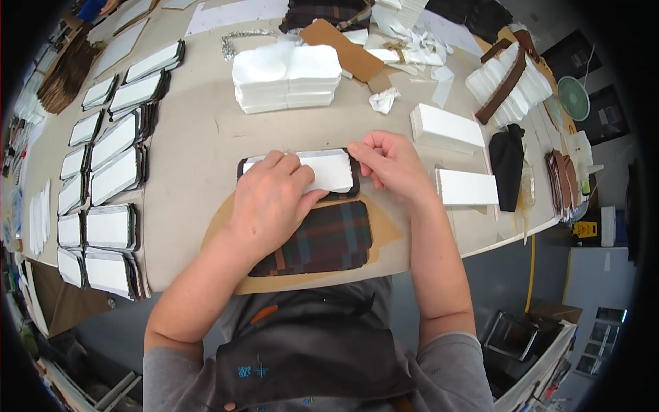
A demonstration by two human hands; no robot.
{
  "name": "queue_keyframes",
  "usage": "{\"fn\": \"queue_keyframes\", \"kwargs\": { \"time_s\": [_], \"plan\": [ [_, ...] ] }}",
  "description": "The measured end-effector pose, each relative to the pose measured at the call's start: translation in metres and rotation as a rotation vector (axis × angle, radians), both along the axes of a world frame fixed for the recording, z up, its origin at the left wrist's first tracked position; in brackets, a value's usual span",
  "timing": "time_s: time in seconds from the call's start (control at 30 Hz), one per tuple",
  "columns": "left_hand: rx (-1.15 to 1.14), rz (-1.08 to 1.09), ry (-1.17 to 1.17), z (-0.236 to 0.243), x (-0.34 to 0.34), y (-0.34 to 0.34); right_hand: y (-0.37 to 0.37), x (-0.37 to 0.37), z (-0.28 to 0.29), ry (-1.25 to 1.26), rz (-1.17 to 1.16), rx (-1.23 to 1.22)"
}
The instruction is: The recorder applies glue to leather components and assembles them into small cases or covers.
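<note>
A white card panel (328, 169) lies on a dark, round-cornered piece (354, 180) whose edge shows around it. My left hand (272, 196) rests over the panel's left part, fingers bent and pressing down on it. At the upper right corner, my right hand (388, 165) pinches the dark edge between thumb and forefinger. Nearer to me is a stack of dark plaid fabric pieces (319, 237), lying on a tan sheet (384, 232). What lies beneath my left palm is hidden.
Stacks of white panels with dark borders (110, 226) line the left side. A tall white stack (285, 86) stands at the back; white card stacks (447, 128) sit on the right. Beyond them are black cloth (506, 167), brown strips (502, 86) and a crumpled white scrap (384, 100).
</note>
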State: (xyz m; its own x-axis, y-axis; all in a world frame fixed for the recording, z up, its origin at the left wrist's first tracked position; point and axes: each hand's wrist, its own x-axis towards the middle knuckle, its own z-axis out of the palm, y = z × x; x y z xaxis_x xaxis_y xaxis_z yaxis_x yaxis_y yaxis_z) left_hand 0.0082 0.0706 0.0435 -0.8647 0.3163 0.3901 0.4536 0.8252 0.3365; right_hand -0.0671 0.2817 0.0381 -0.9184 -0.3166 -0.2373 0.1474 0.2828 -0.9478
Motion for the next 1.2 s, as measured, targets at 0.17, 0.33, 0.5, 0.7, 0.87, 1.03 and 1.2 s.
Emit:
{"fn": "queue_keyframes", "kwargs": {
  "time_s": [0.17, 0.33, 0.5, 0.7, 0.87, 1.03, 1.2],
  "plan": [
    [0.046, -0.021, 0.026, -0.005, -0.001, 0.002, 0.008, -0.003, -0.004, -0.036, -0.053, 0.116],
    [0.036, 0.013, 0.042, -0.006, 0.001, -0.001, -0.004, 0.001, 0.001, -0.034, 0.030, 0.186],
    [0.064, 0.022, 0.060, -0.012, 0.003, 0.000, -0.002, 0.004, 0.004, -0.063, -0.009, 0.135],
    [-0.001, -0.017, -0.039, -0.013, 0.009, 0.003, -0.013, 0.008, 0.006, 0.023, 0.009, 0.056],
    [-0.009, -0.015, -0.006, -0.016, 0.010, 0.003, -0.023, 0.013, -0.003, 0.072, 0.024, -0.135],
    [0.283, 0.155, 0.161, -0.003, -0.008, -0.026, -0.013, 0.007, -0.008, -0.032, 0.015, -0.237],
    [0.832, 0.210, -0.351, -0.009, -0.035, -0.066, -0.010, 0.006, -0.009, -0.037, 0.025, -0.235]
  ]
}}
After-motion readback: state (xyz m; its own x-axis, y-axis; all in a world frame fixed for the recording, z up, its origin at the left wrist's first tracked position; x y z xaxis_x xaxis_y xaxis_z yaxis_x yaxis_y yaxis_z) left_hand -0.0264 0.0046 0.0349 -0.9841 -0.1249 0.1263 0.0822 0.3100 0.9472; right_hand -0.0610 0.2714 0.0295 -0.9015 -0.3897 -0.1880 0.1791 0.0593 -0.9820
